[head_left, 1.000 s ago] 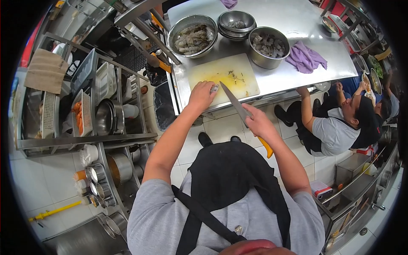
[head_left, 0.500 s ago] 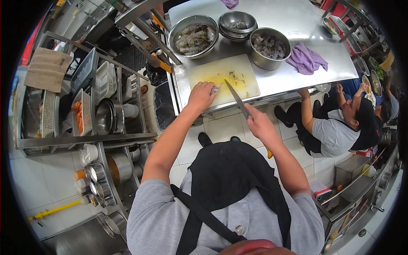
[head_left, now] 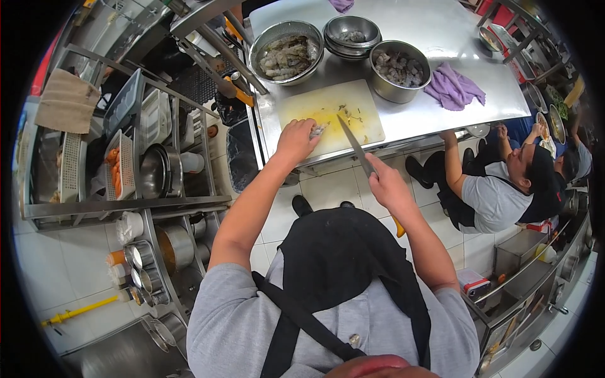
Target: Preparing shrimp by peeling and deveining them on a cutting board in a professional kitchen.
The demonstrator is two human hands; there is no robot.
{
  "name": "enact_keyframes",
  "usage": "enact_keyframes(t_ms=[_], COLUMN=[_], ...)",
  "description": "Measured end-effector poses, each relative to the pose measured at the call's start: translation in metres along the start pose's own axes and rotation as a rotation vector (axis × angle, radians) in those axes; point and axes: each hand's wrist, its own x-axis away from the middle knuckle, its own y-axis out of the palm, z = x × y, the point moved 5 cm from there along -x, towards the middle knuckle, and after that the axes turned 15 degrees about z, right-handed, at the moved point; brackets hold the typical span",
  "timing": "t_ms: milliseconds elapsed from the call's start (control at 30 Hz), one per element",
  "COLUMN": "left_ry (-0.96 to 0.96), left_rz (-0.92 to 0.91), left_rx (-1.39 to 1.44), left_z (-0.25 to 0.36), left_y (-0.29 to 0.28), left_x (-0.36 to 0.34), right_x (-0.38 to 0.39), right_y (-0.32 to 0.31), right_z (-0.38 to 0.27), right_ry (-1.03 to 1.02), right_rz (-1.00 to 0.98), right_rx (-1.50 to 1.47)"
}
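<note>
My left hand (head_left: 297, 141) lies at the near left of a pale yellow cutting board (head_left: 299, 106). Its closed fingers pin a small grey peeled shrimp (head_left: 318, 131) to the surface. In my right hand (head_left: 388, 184) is a long kitchen knife (head_left: 354, 143), its yellow handle end showing below the wrist. The blade points away from me over the board, its tip to the right of the shrimp and apart from it. Dark scraps (head_left: 350, 113) are scattered on the board around the tip.
Behind the board stand a metal colander (head_left: 257, 65) of whole shrimp, stacked steel bowls (head_left: 353, 53) and a pot (head_left: 396, 94) of shrimp pieces. A purple cloth (head_left: 456, 88) lies to the right. A black-lined bin (head_left: 241, 154) stands left, a co-worker (head_left: 498, 192) right.
The knife tip has shifted slightly to the right and away from me, with my right hand moving a little. My left hand stays on the shrimp.
</note>
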Motion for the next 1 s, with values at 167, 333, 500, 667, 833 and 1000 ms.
enact_keyframes(t_ms=[167, 333, 500, 667, 833, 1000], left_ry=[-0.004, -0.156, -0.227, -0.325, -0.292, -0.284], left_rz=[-0.002, -0.167, -0.043, -0.085, -0.072, -0.049], left_rx=[0.001, -0.009, -0.027, -0.090, -0.093, -0.117], left_z=[0.003, 0.004, -0.016, -0.020, -0.014, -0.016], left_y=[-0.002, -0.002, 0.004, -0.006, -0.008, -0.007], left_x=[-0.003, -0.005, 0.002, -0.001, -0.004, -0.003], right_x=[0.003, 0.001, 0.002, 0.001, 0.001, -0.002], right_y=[0.020, 0.010, 0.002, 0.003, 0.021, 0.018], right_z=[0.000, 0.006, -0.002, 0.005, -0.010, -0.005], right_ry=[-0.196, -0.057, -0.024, -0.052, -0.107, -0.162], right_rz=[-0.006, -0.071, -0.047, 0.041, -0.110, -0.051], right_rx=[-0.176, -0.027, -0.079, -0.045, -0.150, -0.046])
